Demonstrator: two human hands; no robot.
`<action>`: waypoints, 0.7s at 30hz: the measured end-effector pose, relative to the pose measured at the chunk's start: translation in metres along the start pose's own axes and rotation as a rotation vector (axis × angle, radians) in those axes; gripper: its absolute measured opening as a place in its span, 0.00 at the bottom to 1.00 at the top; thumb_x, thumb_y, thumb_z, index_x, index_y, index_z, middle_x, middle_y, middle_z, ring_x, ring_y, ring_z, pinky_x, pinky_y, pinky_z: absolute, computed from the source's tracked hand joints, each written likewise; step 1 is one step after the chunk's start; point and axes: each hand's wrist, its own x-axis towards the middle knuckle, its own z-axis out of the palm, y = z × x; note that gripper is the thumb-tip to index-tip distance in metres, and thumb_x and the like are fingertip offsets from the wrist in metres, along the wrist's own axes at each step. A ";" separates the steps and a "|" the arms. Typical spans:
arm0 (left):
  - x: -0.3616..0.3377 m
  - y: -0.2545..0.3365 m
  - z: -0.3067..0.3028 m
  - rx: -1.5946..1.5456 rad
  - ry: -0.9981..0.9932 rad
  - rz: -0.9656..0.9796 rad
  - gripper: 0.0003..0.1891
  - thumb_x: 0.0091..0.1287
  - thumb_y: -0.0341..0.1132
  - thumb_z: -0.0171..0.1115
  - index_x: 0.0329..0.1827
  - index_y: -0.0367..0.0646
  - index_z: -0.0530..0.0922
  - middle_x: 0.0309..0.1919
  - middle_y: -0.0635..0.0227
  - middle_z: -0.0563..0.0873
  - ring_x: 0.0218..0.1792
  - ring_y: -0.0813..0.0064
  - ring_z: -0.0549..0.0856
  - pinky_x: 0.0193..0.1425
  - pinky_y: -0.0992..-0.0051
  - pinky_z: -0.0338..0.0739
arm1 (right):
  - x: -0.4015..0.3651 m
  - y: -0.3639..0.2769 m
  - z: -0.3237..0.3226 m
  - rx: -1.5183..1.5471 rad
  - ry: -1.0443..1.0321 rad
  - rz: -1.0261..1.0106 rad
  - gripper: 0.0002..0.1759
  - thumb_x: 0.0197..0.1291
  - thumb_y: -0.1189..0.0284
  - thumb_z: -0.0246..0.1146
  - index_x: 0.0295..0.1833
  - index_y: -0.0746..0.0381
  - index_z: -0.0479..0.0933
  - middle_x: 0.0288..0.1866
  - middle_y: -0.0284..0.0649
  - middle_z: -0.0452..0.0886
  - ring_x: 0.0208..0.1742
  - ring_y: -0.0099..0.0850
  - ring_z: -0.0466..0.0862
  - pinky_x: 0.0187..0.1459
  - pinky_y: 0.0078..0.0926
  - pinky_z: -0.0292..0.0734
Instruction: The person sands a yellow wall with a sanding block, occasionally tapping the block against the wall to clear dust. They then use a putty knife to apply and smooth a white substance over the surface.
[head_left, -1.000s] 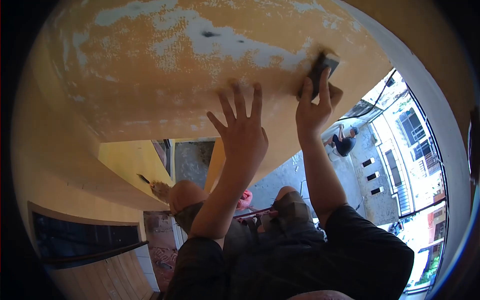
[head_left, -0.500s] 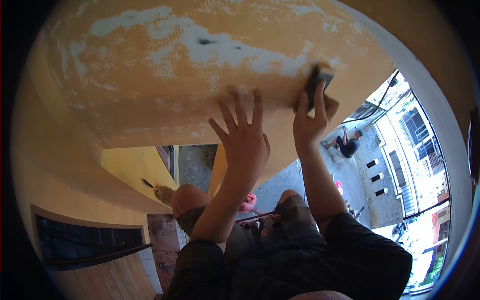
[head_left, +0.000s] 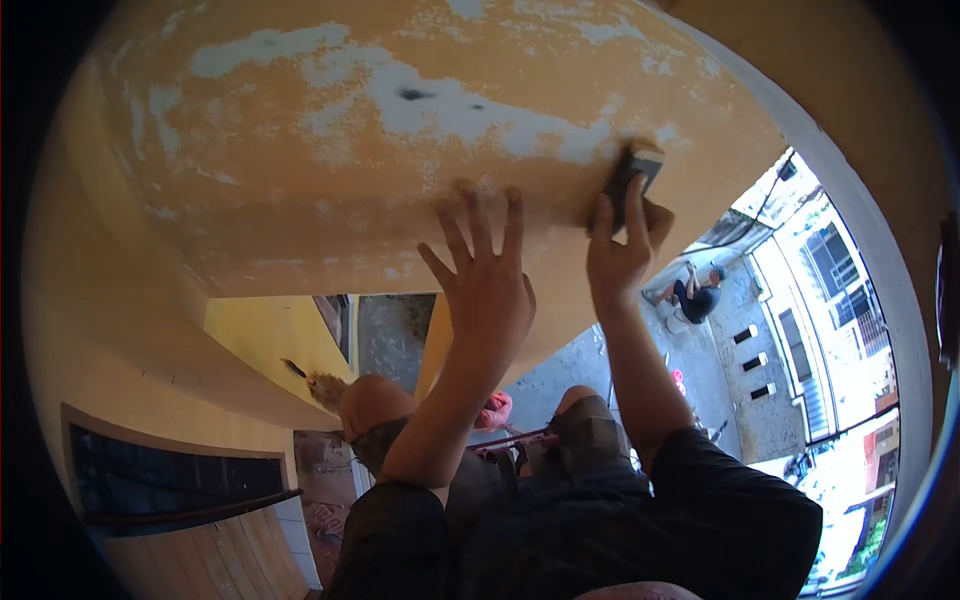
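My right hand (head_left: 620,255) is wrapped round a dark sanding block (head_left: 640,176) with a pale edge. The block is pressed to the orange-yellow wall surface (head_left: 250,190), near the right end of a worn, pale patch (head_left: 450,110). Spread fingers on my left hand (head_left: 488,290) rest against the same surface, below that patch and left of the block. My left hand holds nothing. Two small dark marks show in the pale area.
Below me, another person (head_left: 697,295) sits by a grey wall in the yard. A black cable (head_left: 745,235) hangs at the surface's right edge. A dark window (head_left: 175,475) is at lower left, and a pink bundle (head_left: 495,410) shows between my knees.
My right hand has shifted slightly downward with the sanding block. My left hand stays on the surface, fingers spread as before.
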 end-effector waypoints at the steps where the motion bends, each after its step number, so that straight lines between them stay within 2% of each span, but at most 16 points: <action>1: 0.000 -0.002 0.001 0.010 0.001 0.001 0.48 0.55 0.29 0.61 0.81 0.55 0.49 0.77 0.41 0.45 0.75 0.30 0.47 0.68 0.27 0.50 | 0.010 0.001 0.002 -0.022 0.032 -0.040 0.27 0.56 0.76 0.70 0.64 0.62 0.77 0.41 0.45 0.71 0.38 0.35 0.71 0.39 0.31 0.72; 4: 0.000 0.001 0.000 -0.003 0.011 -0.008 0.47 0.55 0.29 0.61 0.81 0.55 0.49 0.77 0.41 0.45 0.75 0.30 0.46 0.68 0.27 0.50 | 0.023 -0.009 0.003 0.036 0.031 0.066 0.28 0.57 0.77 0.71 0.65 0.63 0.76 0.43 0.41 0.72 0.42 0.32 0.73 0.45 0.26 0.72; 7: -0.001 0.000 0.000 -0.006 0.002 0.000 0.48 0.55 0.29 0.61 0.81 0.54 0.49 0.77 0.40 0.45 0.75 0.29 0.45 0.68 0.27 0.50 | -0.007 -0.010 -0.002 0.039 -0.017 0.043 0.28 0.58 0.77 0.70 0.66 0.62 0.76 0.43 0.41 0.72 0.41 0.31 0.73 0.46 0.26 0.71; 8: 0.000 -0.001 0.000 -0.004 -0.011 -0.001 0.48 0.55 0.28 0.61 0.81 0.54 0.49 0.77 0.40 0.45 0.75 0.29 0.45 0.68 0.27 0.50 | -0.004 -0.008 0.002 0.047 -0.002 0.037 0.28 0.58 0.77 0.70 0.66 0.62 0.76 0.43 0.41 0.72 0.41 0.31 0.73 0.46 0.26 0.71; 10: 0.002 -0.001 0.000 0.004 0.000 0.001 0.48 0.55 0.28 0.61 0.81 0.54 0.49 0.77 0.40 0.44 0.75 0.29 0.45 0.68 0.27 0.50 | 0.007 -0.011 0.005 0.047 0.054 0.005 0.28 0.56 0.76 0.71 0.64 0.62 0.77 0.42 0.43 0.73 0.38 0.33 0.73 0.39 0.28 0.72; 11: 0.000 0.001 0.001 -0.002 -0.011 -0.003 0.47 0.56 0.27 0.61 0.81 0.53 0.49 0.77 0.40 0.44 0.75 0.29 0.45 0.68 0.27 0.50 | 0.012 -0.013 0.006 0.032 0.053 0.073 0.28 0.56 0.77 0.71 0.64 0.61 0.77 0.41 0.43 0.73 0.38 0.33 0.73 0.40 0.26 0.72; 16: 0.001 0.003 0.001 -0.031 -0.009 0.016 0.47 0.56 0.27 0.60 0.81 0.52 0.49 0.77 0.37 0.43 0.75 0.27 0.45 0.68 0.29 0.52 | -0.006 -0.012 0.000 0.025 0.042 0.118 0.28 0.56 0.77 0.71 0.64 0.61 0.77 0.42 0.44 0.73 0.39 0.33 0.74 0.41 0.28 0.73; 18: 0.002 0.002 0.006 -0.002 0.004 0.004 0.47 0.55 0.27 0.60 0.81 0.52 0.49 0.77 0.36 0.43 0.74 0.26 0.44 0.68 0.29 0.53 | -0.007 -0.005 0.001 0.030 0.007 0.050 0.28 0.56 0.77 0.71 0.65 0.61 0.76 0.42 0.44 0.72 0.39 0.35 0.74 0.42 0.29 0.73; 21: 0.002 0.005 0.007 -0.020 0.037 -0.004 0.47 0.55 0.27 0.60 0.81 0.52 0.49 0.77 0.36 0.43 0.74 0.25 0.45 0.68 0.29 0.53 | 0.023 -0.011 0.008 0.048 0.063 0.080 0.29 0.56 0.76 0.72 0.65 0.61 0.76 0.42 0.46 0.73 0.39 0.36 0.74 0.43 0.30 0.74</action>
